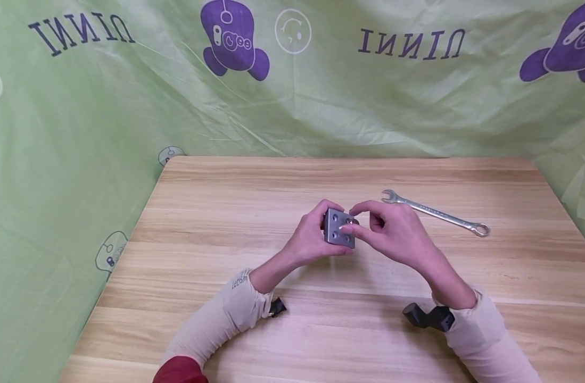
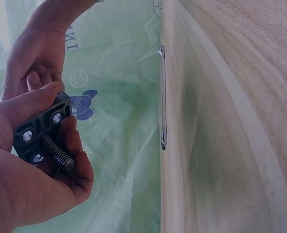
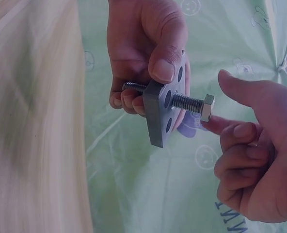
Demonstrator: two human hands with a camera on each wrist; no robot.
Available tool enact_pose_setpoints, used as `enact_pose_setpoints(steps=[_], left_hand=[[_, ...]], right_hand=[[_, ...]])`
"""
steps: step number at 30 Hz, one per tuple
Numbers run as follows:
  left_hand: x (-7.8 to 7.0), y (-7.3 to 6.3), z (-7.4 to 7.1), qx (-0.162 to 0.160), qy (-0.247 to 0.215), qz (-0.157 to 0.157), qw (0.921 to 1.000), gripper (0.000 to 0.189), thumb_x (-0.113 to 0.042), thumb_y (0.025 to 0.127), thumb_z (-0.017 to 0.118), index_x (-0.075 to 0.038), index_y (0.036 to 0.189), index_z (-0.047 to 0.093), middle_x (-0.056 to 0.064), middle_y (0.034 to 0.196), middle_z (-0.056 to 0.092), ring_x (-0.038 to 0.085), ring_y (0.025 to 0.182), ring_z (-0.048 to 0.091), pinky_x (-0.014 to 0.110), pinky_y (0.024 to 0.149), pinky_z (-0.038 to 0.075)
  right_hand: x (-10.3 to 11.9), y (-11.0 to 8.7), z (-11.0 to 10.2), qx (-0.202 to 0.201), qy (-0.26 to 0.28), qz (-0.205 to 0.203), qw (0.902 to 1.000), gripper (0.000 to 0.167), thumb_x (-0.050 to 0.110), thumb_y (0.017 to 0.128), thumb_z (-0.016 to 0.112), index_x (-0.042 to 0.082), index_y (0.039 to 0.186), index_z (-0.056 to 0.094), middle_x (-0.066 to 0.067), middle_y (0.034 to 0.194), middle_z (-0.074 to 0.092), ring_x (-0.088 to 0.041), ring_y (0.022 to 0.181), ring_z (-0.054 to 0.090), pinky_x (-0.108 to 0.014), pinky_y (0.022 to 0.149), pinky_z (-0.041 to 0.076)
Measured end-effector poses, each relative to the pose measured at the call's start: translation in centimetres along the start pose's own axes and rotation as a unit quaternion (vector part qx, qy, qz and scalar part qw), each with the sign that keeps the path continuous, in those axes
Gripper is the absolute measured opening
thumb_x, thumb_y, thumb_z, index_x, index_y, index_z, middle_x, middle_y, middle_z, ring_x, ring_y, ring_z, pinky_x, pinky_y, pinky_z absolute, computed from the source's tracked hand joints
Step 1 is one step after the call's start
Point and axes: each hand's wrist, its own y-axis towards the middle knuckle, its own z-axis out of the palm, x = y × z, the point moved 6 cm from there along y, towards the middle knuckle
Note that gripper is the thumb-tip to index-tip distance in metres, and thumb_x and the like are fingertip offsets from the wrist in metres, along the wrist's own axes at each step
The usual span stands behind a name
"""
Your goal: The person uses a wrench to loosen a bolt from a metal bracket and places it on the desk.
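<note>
My left hand (image 1: 311, 236) grips a square grey metal block (image 1: 330, 226) by its edges, above the table. Several round holes mark its upper face. Through its middle runs a hex bolt (image 3: 187, 103), whose head stands out on the right-hand side. The bolt's threaded end (image 2: 59, 154) sticks out of the dark underside, among silvery round fittings, near the left fingers. At the bolt head is the index fingertip of my right hand (image 1: 397, 234). The right thumb (image 3: 238, 90) stands apart from the head, with the other right fingers curled.
A combination wrench (image 1: 441, 214) lies on the wooden table (image 1: 254, 183), beyond and to the right of my hands. Green printed cloth (image 1: 292, 111) hangs behind the table and along its left side. Black wrist devices (image 1: 428, 317) stick out from both sleeves.
</note>
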Motion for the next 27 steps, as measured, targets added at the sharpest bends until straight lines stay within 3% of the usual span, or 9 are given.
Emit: enact_pose_setpoints(steps=[9,14,20,27], left_hand=[[0.11,0.00,-0.02,0.000,-0.005,-0.009,0.9999,0.073,-0.001,0.064,0.090,-0.005,0.126,0.051,0.019,0.112,0.070,0.015,0.089,0.064,0.020,0.076,0.053],[0.16,0.00,-0.03,0.000,-0.006,-0.011,0.9999,0.073,-0.001,0.064,0.090,-0.006,0.126,0.051,0.019,0.113,0.070,0.017,0.091,0.065,0.020,0.077,0.054],[0.12,-0.07,-0.04,0.000,-0.005,-0.008,1.0000,0.072,-0.002,0.064,0.090,-0.006,0.126,0.052,0.019,0.112,0.070,0.016,0.091,0.065,0.020,0.077,0.054],[0.02,-0.02,-0.05,-0.001,-0.002,-0.006,1.0000,0.072,-0.003,0.064,0.090,-0.006,0.125,0.052,0.019,0.113,0.070,0.016,0.092,0.065,0.020,0.078,0.054]], right_hand=[[-0.58,0.05,0.24,0.027,-0.034,0.055,0.9975,0.023,0.035,0.080,0.082,0.017,0.073,0.071,0.007,0.052,0.043,-0.008,0.053,0.037,-0.024,0.051,0.030],[-0.55,0.10,0.54,0.030,-0.040,0.049,0.9975,0.027,0.035,0.083,0.080,0.016,0.068,0.068,0.006,0.052,0.043,-0.008,0.052,0.038,-0.024,0.051,0.030],[-0.41,0.02,0.62,0.026,-0.040,0.031,0.9984,0.022,0.032,0.083,0.080,0.016,0.070,0.069,0.008,0.051,0.040,-0.006,0.050,0.035,-0.023,0.051,0.029],[-0.25,-0.03,0.39,0.025,-0.023,0.014,0.9993,0.014,0.026,0.080,0.082,0.015,0.083,0.075,0.010,0.052,0.036,-0.003,0.051,0.032,-0.022,0.052,0.029]])
